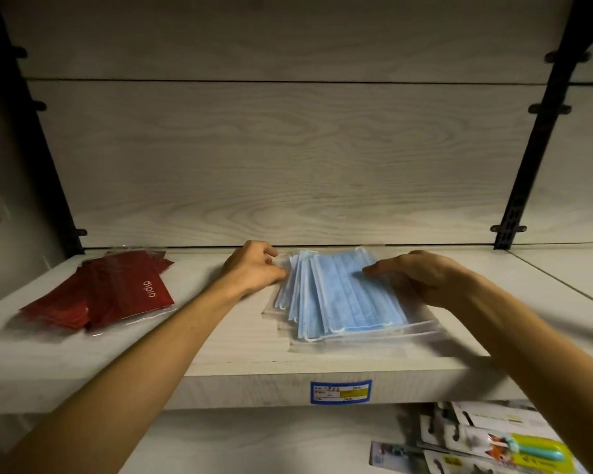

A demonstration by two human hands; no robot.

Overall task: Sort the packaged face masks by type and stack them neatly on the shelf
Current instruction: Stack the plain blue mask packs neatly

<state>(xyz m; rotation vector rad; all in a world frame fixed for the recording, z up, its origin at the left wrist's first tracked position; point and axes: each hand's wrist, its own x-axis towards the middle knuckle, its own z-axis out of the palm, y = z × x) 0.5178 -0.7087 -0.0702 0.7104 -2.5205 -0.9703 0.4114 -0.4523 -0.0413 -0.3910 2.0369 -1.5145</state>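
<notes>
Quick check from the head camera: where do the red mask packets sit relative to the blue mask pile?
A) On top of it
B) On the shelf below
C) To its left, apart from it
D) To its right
C: the red mask packets lie left of the blue mask pile, bare shelf between them.

Fanned stack of clear-bagged blue pleated masks [339, 295] lies mid-shelf; pile of red foil packets [107, 295] well left — both on the pale wooden shelf [240, 357].

Red packet [131, 289] reads "dipro"; shelf-edge label [340, 391] illegible
</notes>
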